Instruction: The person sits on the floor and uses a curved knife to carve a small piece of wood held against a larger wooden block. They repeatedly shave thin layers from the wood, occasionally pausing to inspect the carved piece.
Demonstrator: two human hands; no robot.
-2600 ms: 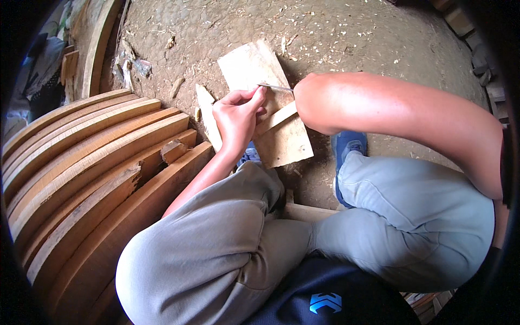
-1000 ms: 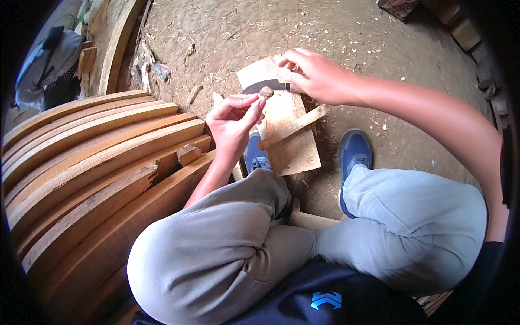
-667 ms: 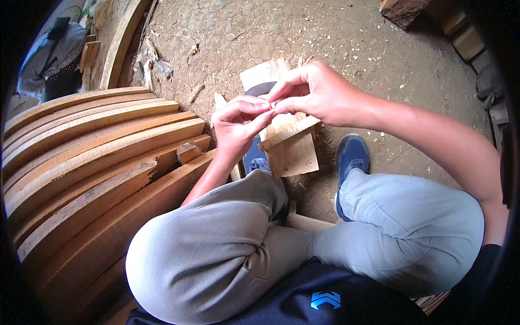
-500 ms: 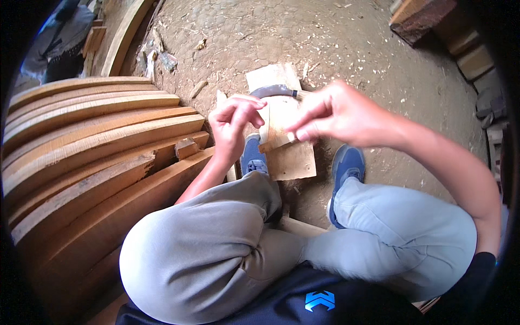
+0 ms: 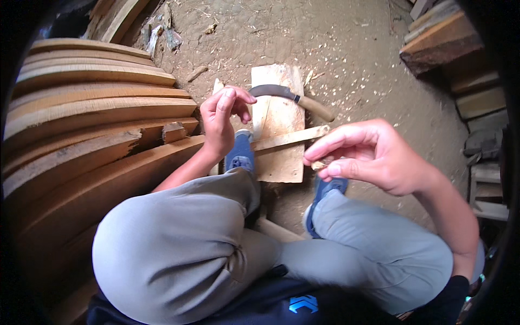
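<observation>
My left hand (image 5: 219, 119) is raised with its fingers loosely bent and apart, nothing visible in them, near the tip of a curved knife (image 5: 276, 90). That knife has a dark blade and a wooden handle, and lies across the far part of a flat wooden board (image 5: 284, 119) on the ground. A thin wooden strip (image 5: 287, 139) rests slantwise over the board. To the right of the strip's end, my right hand (image 5: 365, 157) pinches a small pale yellowish piece (image 5: 319, 164), perhaps wood, between thumb and fingers.
Long sawn planks (image 5: 97, 108) are stacked at my left. Thick timber pieces (image 5: 444, 43) stand at the far right. Wood chips litter the dirt floor (image 5: 357, 70). My shoes (image 5: 241, 154) flank the board, the left one close against it.
My right hand has moved right and nearer to me, uncovering the knife handle and the strip's end. The left hand has shifted slightly left. The view has moved a little too.
</observation>
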